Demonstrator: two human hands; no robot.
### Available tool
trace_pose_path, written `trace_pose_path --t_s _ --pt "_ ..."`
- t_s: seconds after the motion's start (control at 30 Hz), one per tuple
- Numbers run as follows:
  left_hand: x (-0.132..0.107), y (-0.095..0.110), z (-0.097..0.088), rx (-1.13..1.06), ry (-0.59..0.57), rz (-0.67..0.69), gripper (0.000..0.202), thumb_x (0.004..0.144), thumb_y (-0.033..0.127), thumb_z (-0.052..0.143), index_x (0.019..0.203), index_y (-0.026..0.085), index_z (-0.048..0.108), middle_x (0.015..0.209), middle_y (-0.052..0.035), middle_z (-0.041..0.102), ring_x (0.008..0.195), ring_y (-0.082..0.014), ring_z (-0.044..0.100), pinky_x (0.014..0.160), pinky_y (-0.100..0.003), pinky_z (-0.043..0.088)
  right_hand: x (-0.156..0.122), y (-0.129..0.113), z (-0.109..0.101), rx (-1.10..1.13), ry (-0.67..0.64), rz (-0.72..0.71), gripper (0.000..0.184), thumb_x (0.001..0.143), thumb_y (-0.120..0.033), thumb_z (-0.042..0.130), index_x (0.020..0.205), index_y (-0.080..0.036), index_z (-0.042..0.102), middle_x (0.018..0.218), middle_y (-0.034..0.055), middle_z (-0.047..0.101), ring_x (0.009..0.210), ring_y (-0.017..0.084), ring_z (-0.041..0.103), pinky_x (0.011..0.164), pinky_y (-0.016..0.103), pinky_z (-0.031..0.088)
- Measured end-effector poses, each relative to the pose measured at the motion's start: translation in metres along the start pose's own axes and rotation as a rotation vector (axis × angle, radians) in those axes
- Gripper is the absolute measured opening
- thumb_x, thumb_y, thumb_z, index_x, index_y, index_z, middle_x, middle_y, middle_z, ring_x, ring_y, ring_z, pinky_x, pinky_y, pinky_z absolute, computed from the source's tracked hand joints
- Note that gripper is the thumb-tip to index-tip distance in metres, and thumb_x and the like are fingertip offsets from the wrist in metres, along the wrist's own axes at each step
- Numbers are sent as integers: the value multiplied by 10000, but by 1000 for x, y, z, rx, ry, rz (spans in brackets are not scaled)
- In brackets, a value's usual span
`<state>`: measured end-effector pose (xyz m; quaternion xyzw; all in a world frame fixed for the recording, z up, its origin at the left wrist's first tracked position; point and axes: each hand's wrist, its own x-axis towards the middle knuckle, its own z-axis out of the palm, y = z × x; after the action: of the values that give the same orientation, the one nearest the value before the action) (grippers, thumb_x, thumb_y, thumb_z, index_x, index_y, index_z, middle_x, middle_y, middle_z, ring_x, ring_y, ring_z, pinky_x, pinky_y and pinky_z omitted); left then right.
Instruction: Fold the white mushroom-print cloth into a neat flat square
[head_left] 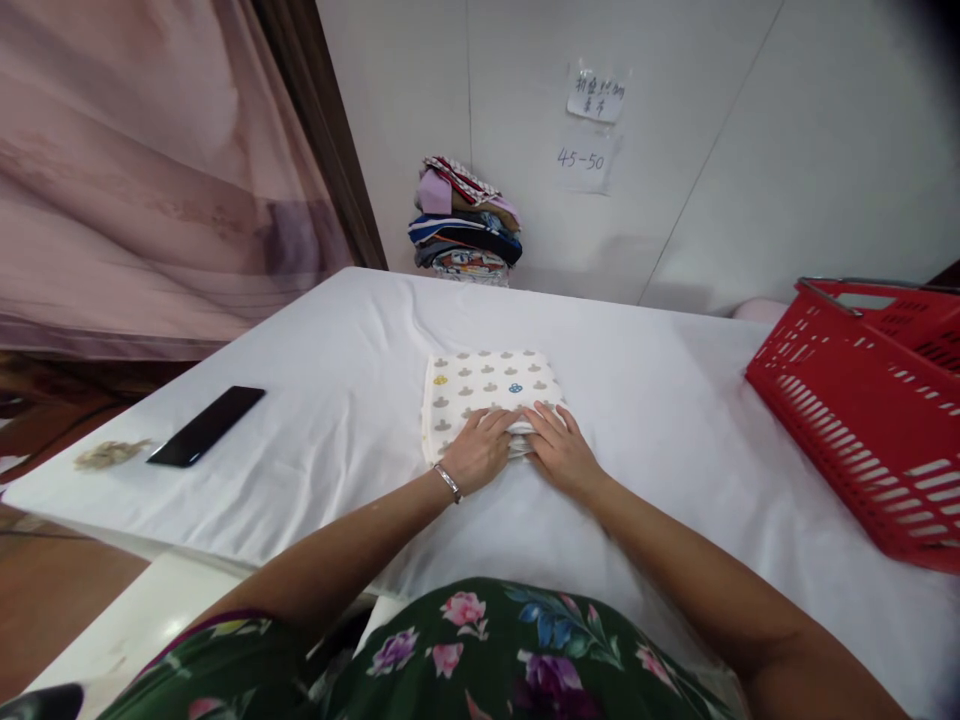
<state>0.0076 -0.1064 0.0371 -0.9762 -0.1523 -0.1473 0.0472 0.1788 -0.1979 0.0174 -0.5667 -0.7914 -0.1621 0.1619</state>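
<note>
A folded white cloth (pixel 489 385) with grey printed shapes, plus one yellow and one blue, lies flat in the middle of the white-covered table. My left hand (pixel 478 450) is closed on its near edge, fingers bent over the top. On the right part of that same edge, my right hand (pixel 562 448) also grips the cloth, with its fingers on the upper layer. Between the two hands several folded layers show at the near side. The fingertips of both hands almost meet.
A black phone (pixel 208 425) and a small beige bundle (pixel 111 455) lie at the left. The red plastic basket (pixel 847 420) stands at the right. Folded fabrics are stacked (pixel 466 225) by the wall, beneath paper notes (pixel 589 160). A pink curtain (pixel 150 180) hangs left.
</note>
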Motion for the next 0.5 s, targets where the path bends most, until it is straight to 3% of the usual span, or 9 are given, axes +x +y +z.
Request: trace_pose_path --t_s 0.27,0.4,0.5 --pt "0 -3 -10 -145 -37 -3 196 840 183 452 901 174 637 1282 -72 501 1180 -218 442 992 -414 338 12 -9 15 -64 57 39 208 850 -119 413 896 -132 616 1353 125 435 1311 262 272 1053 510 216" --pt "7 -31 -25 -423 -96 -133 270 878 362 417 954 234 642 1289 -23 507 1126 -157 510 939 -288 412 13 -9 16 -36 56 11 180 833 -121 432 825 -139 611 1370 126 412 1328 263 229 1064 506 202" --pt "18 -59 -21 -460 -153 -291 347 896 416 344 1077 260 595 1329 -8 474 1156 -142 492 923 -255 423 14 -7 15 -14 60 -8 161 812 -113 444 790 -152 598 1373 125 408 1330 261 225 1075 504 182"
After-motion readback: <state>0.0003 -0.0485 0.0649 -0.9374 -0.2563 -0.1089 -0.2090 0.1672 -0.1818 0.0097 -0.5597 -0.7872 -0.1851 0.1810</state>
